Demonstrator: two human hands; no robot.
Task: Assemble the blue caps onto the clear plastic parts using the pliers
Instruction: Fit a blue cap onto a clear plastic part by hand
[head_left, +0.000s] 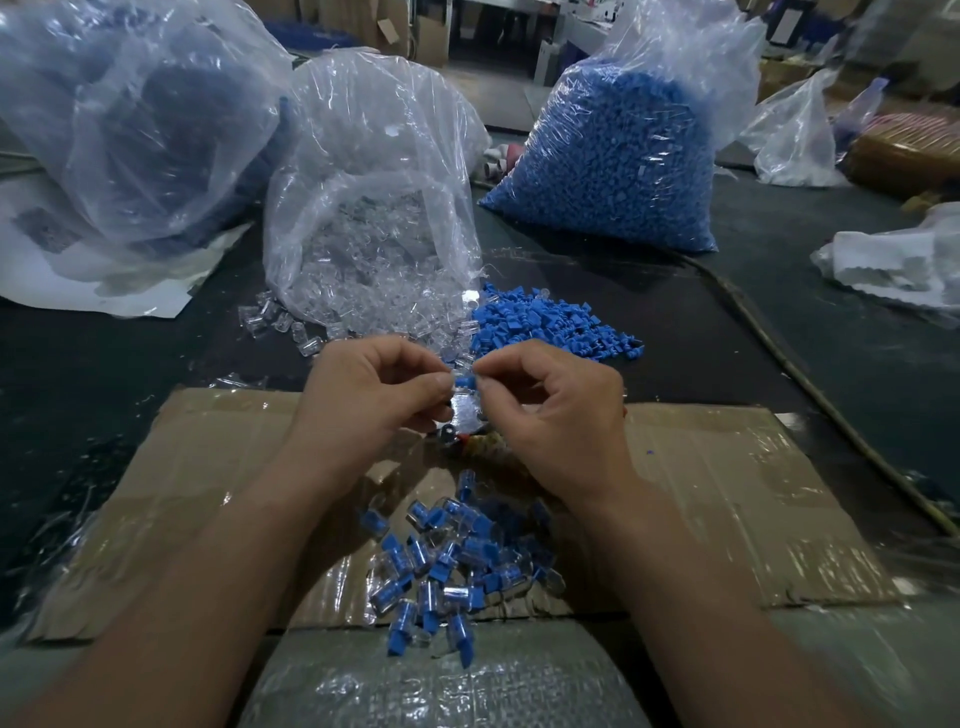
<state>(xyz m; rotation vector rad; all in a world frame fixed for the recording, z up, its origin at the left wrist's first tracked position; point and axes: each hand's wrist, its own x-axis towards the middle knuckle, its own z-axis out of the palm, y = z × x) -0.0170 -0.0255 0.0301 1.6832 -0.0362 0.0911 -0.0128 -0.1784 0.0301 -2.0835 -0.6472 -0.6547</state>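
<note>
**Cap meets clear part at the fingertips**

Both hands meet above the cardboard (727, 493). The left hand (374, 395) pinches what looks like the clear part (459, 368), and the right hand (550, 415) pinches the cap (465, 383) against it, the fingertips nearly touching. The pair lies crosswise between the two grips — cap toward the right. The pliers (457, 431) lie just beneath the hands, mostly hidden, with the wrapped handle under the right hand, which is likely the nearer one to lift them. Loose caps (540, 327) are heaped just beyond the knuckles and finished pieces (457, 561) lie between the wrists — bare cardboard to either side offers the open room.
</note>
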